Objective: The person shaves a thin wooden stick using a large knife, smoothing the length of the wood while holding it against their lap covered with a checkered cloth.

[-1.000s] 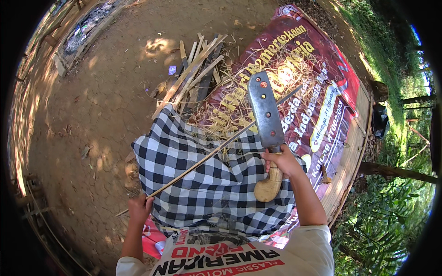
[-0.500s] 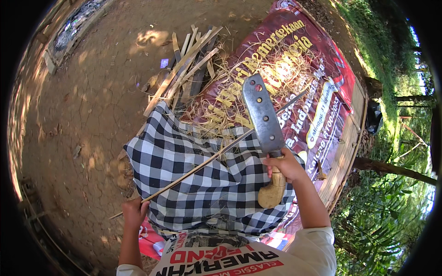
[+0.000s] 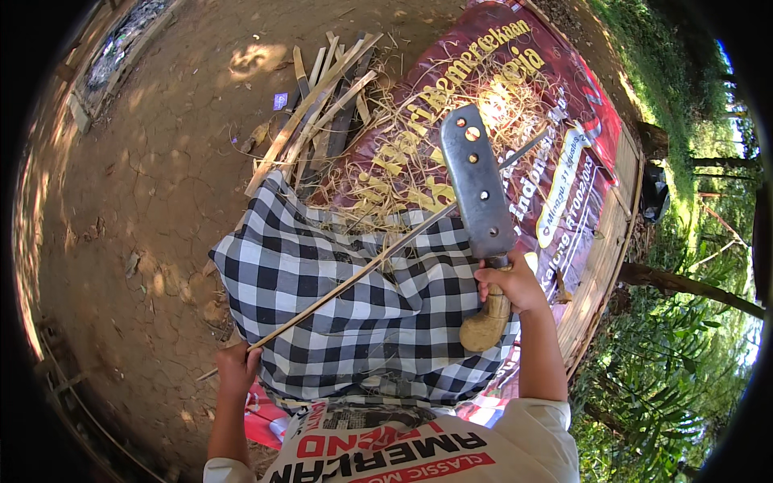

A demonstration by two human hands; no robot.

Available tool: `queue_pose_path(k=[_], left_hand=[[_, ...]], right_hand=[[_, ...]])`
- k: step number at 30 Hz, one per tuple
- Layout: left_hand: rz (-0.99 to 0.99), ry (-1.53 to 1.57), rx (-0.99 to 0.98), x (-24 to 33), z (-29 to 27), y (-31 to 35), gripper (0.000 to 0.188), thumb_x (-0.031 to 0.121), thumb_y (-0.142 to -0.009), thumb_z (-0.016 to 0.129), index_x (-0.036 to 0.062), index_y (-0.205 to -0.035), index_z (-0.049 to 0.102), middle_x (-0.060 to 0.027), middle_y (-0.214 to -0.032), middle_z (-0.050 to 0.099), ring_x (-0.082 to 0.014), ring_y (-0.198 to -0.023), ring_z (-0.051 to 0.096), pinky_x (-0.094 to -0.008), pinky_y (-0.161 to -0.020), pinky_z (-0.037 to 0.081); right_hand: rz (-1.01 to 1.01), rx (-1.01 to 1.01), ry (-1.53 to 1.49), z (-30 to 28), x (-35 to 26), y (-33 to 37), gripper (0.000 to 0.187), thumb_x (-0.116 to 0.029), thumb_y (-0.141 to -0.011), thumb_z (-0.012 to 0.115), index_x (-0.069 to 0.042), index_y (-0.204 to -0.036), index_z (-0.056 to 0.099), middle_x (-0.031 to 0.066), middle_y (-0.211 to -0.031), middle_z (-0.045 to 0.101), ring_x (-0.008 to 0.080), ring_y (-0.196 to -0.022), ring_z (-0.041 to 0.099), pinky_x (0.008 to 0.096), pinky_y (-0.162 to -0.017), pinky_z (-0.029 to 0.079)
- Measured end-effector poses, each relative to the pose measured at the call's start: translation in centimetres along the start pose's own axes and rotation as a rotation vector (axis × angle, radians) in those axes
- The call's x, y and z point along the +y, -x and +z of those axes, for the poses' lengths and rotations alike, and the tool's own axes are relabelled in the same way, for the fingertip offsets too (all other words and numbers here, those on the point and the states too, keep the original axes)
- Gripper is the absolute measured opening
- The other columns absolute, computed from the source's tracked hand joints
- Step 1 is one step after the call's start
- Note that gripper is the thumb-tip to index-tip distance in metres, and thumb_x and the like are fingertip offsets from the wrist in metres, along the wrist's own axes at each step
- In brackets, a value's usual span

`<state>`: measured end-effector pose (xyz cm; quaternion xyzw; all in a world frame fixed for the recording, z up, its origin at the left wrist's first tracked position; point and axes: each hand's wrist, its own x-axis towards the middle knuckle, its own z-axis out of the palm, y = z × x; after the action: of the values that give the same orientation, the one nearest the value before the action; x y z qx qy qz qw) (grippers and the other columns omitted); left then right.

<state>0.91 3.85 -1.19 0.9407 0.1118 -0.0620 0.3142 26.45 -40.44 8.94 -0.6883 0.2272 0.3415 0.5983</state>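
My left hand (image 3: pixel 237 367) is closed round the near end of a long, thin bamboo strip (image 3: pixel 342 286). The strip slants up to the right over a black-and-white checked cloth (image 3: pixel 302 278) across my lap, passes behind a blade, and its dark far end shows beyond. A broad steel machete (image 3: pixel 475 173) with a row of holes is gripped in my right hand (image 3: pixel 515 286), fingers wrapped at the top of its curved wooden handle. The blade points away from me and lies across the strip; whether its edge touches the strip I cannot tell.
Curly bamboo shavings (image 3: pixel 415 173) cover part of a dark red printed banner (image 3: pixel 555 165) ahead. Several split sticks (image 3: pixel 334 101) lie piled on the bare earth (image 3: pixel 153 209) at left. Slatted bamboo (image 3: pixel 600 278) edges the banner at right, with green plants (image 3: pixel 652 386) beyond.
My right hand and the machete have shifted slightly right and away from me along the strip. My left hand stays nearly in place, still gripping the strip.
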Motion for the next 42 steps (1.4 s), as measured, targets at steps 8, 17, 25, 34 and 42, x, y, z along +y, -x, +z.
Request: queue_pose_path(k=[8, 17, 25, 34, 42], left_hand=[[0.011, -0.049, -0.004, 1.0, -1.9, -0.7, 0.035, 0.028, -0.082, 0.068, 0.0015, -0.063, 0.056, -0.0183, -0.056, 0.053, -0.0384, -0.051, 0.054, -0.0427, -0.048, 0.040], [0.000, 0.013, 0.017, 0.1, -0.5, -0.5, 0.034, 0.026, -0.083, 0.068, 0.0004, -0.064, 0.055, -0.0209, -0.057, 0.052, -0.0399, -0.051, 0.053, -0.0423, -0.047, 0.039], [-0.025, -0.018, -0.008, 0.2, -0.5, -0.7, 0.033, 0.026, -0.082, 0.070, 0.0013, -0.065, 0.057, -0.0192, -0.055, 0.053, -0.0377, -0.049, 0.053, -0.0418, -0.046, 0.039], [-0.024, -0.053, -0.071, 0.9, -1.6, -1.2, 0.033, 0.029, -0.084, 0.067, 0.0015, -0.068, 0.058, -0.0190, -0.058, 0.055, -0.0387, -0.052, 0.056, -0.0427, -0.047, 0.041], [0.025, -0.079, -0.024, 1.0, -2.3, -1.1, 0.033, 0.030, -0.084, 0.067, 0.0016, -0.068, 0.059, -0.0193, -0.058, 0.055, -0.0393, -0.053, 0.056, -0.0430, -0.048, 0.041]], right_hand=[[0.139, -0.098, 0.076, 0.6, 2.0, -0.4, 0.030, 0.002, -0.073, 0.072, 0.001, -0.094, 0.052, 0.0110, -0.071, 0.059, 0.0202, -0.054, 0.060, 0.0340, -0.051, 0.052], [0.127, -0.101, 0.074, 2.1, 2.5, -0.1, 0.028, 0.002, -0.073, 0.070, 0.002, -0.094, 0.051, 0.0123, -0.073, 0.060, 0.0203, -0.057, 0.061, 0.0354, -0.052, 0.052], [0.020, -0.045, -0.119, 0.9, 0.9, -0.2, 0.028, 0.001, -0.073, 0.071, 0.001, -0.094, 0.052, 0.0109, -0.069, 0.059, 0.0196, -0.054, 0.060, 0.0347, -0.051, 0.053], [0.065, -0.163, 0.105, 0.1, 1.5, -0.3, 0.021, 0.003, -0.073, 0.070, 0.001, -0.088, 0.055, 0.0098, -0.069, 0.059, 0.0195, -0.054, 0.060, 0.0341, -0.050, 0.052], [0.214, -0.209, 0.037, 3.2, 4.9, 0.4, 0.023, 0.003, -0.075, 0.069, 0.000, -0.090, 0.053, 0.0091, -0.070, 0.058, 0.0196, -0.057, 0.061, 0.0350, -0.050, 0.052]])
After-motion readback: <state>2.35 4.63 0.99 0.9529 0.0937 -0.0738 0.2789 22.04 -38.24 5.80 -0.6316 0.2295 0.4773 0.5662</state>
